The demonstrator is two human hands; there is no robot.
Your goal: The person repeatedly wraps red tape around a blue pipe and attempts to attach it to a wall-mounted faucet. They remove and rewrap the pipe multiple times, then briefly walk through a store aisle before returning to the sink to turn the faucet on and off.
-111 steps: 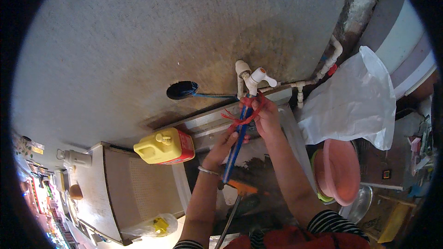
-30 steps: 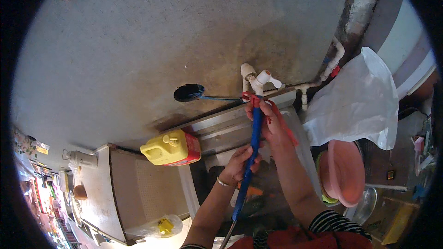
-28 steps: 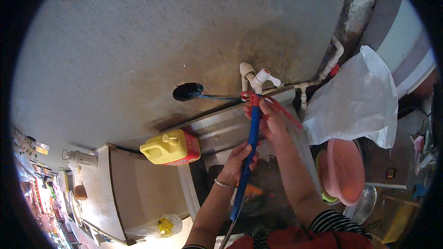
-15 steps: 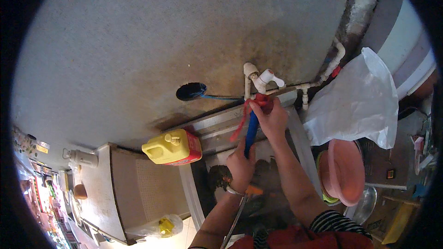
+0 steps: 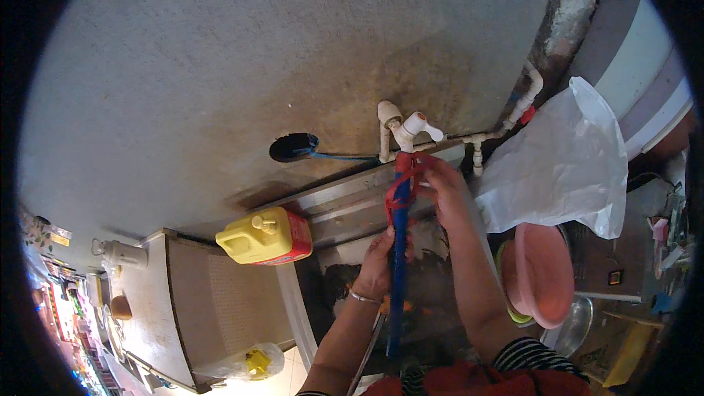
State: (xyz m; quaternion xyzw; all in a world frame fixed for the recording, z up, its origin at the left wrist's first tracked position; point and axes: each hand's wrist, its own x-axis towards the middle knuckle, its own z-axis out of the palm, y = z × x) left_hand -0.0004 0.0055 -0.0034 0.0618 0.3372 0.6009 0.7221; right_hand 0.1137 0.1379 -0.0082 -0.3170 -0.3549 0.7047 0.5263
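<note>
Head view. A blue tubular hose (image 5: 398,279) hung nearly upright below a white plastic tap with a side lever (image 5: 412,127), its lower end over a stainless-steel sink (image 5: 341,209). A thin red strip (image 5: 391,204) lay around the hose's upper part, with a loose loop to its left; the turns nearest the spout were tighter.

Left hand (image 5: 378,260): narrow, curled around the hose below the strip. Right hand (image 5: 441,180): narrow, fingertips closed on the strip beside the hose's top; part of this grip was hidden.

Handling, my judgement: the left hand would do best to keep the hose steady and pressed up to the spout while the right drew each turn flat and snug over the joint. Slack in the loop seemed the weak point; a loose turn could slide down the smooth blue surface.

Containers: a yellow plastic jug with a red label (image 5: 260,238) stood at the sink's left; opaque, contents not determined. The sink held dark matter and something orange (image 5: 412,308), kind unclear. At right, a pink plastic basin (image 5: 550,279) was tilted on edge against a green one (image 5: 512,314), near a shiny metal bowl (image 5: 573,328); contents not legible. Lower left, a clear plastic bag (image 5: 231,367) held a yellow object (image 5: 257,361).
</note>
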